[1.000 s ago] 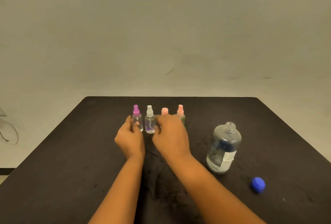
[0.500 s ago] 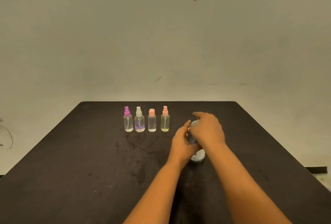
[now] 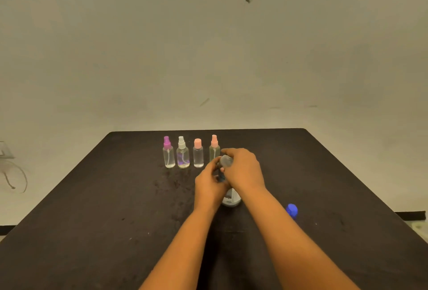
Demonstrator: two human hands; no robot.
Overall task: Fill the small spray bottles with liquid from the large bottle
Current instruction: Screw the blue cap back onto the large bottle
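Both hands grasp the large bottle, a clear one with a pale label, near the middle of the dark table. The left hand wraps its body from the left, fingers curled round the side. The right hand comes over from the right, fingers bent round the shoulder and neck. The clear, uncapped neck shows between the two hands. Only the neck and the base are visible. Whether the base rests on the table or is just lifted cannot be told.

Its blue cap lies on the table to the right, apart from the bottle, just beyond the right forearm.

Farther back, four small bottles stand upright in a row. From left to right they are a purple-topped spray bottle, a white-topped spray bottle, a pink-capped bottle and a pink-topped spray bottle. All have their tops on. The right hand's fingertips lie just beside the pink-topped spray bottle at the right end.

A second ago both hands were at the row of small bottles, the right hand covering the pink-capped bottle, while the large bottle stood untouched well to the right. Half a second ago both hands already held the large bottle, with clear table between it and the row. Now the bottle and hands sit farther left, close to the row's right end. The four small bottles have kept their places.
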